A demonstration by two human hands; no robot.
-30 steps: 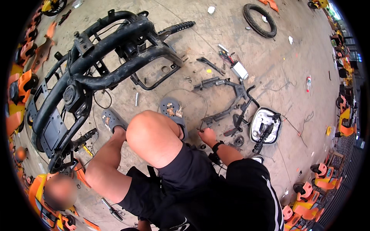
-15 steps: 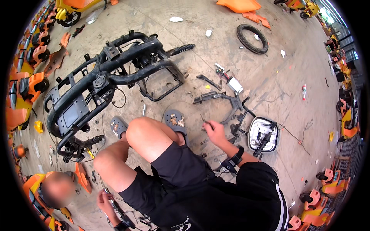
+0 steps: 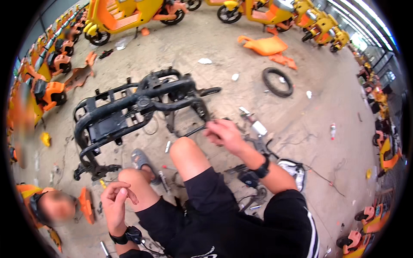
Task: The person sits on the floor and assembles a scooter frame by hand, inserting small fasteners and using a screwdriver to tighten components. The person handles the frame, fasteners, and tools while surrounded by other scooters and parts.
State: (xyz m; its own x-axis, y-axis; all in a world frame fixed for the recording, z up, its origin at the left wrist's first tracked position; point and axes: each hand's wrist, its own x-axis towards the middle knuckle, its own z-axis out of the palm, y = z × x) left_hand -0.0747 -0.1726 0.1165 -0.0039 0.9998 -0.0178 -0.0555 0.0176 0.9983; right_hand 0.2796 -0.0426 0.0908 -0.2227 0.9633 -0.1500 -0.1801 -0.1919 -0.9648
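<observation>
Right hand point(image 3: 224, 134) now raised, outstretched — grip clenched on thin black rod point(image 3: 195, 129) — left hand point(image 3: 115, 202) loosely released.

The right hand point(image 3: 224, 135) is raised above the right knee with fingers curled, close to a thin dark rod point(image 3: 189, 130) at the end of the black scooter frame point(image 3: 129, 112) lying on the concrete floor point(image 3: 206, 43); whether it grips the rod cannot be told. The left hand point(image 3: 115, 203) hangs loosely curled and empty beside the left knee, above a grey sandal point(image 3: 140, 159). A loose tyre point(image 3: 277, 81), orange panels point(image 3: 264, 45) and parked yellow scooters point(image 3: 129, 15) lie beyond, and another person's head shows at lower left.
</observation>
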